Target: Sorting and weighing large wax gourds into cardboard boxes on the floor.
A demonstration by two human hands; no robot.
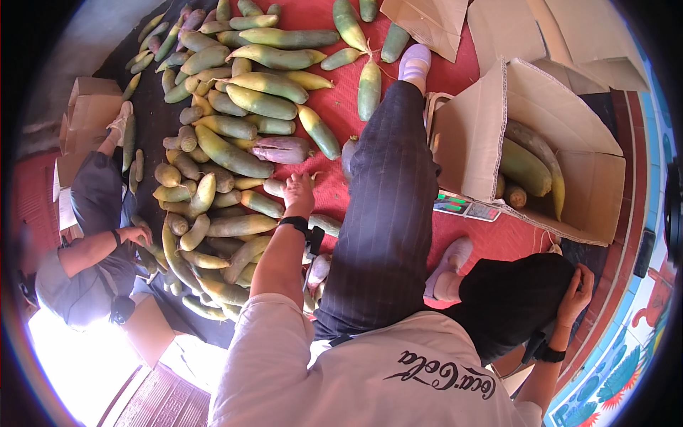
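Observation:
My left hand (299, 193) is over a small pale radish (274, 187) at the right edge of a large pile, its fingers curled round it; one end and a thin root stick out on either side. Near that hand lie a purple-skinned radish (283, 150), a green radish (261, 204) and a long yellow-green radish (232, 155). My right hand (576, 293) rests on my bent right knee and holds nothing. An open cardboard box (581, 176) with several large radishes (525, 165) inside stands on a digital scale (467, 207) right of my left leg.
Another person (90, 272) sits at the left, one hand (136, 235) by the pile's far edge. Cardboard boxes (93, 107) stand behind that person. More cardboard (507, 32) lies at the upper right, near a tiled edge (629, 160). Red matting (331, 117) covers the floor.

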